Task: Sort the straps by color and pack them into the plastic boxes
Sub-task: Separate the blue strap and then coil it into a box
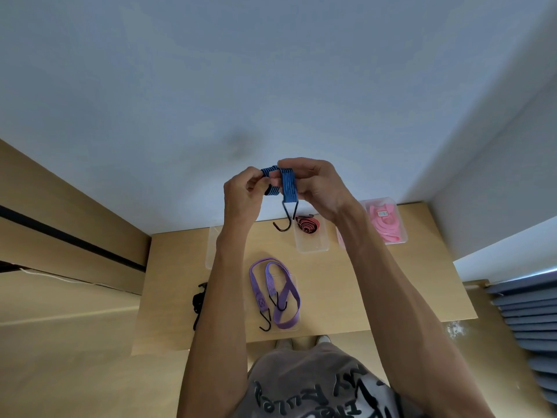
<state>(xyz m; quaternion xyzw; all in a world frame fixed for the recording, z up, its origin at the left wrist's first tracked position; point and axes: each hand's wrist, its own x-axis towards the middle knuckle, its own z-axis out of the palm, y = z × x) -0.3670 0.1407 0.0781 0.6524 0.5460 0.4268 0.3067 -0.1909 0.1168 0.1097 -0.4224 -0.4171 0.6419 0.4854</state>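
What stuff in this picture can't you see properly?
- Clear box at the left, head view: the left forearm covers most of it, so its contents stay unknown.
- Black strap: partly behind that forearm.
- Label in the pink strap box: too small to read.
- Blue strap: its middle is wrapped by both hands.

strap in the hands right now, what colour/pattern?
Blue with thin dark stripes, black hook hanging below. The strap shows in the head view.

blue strap (287, 185) — folded, hook dangling, held aloft
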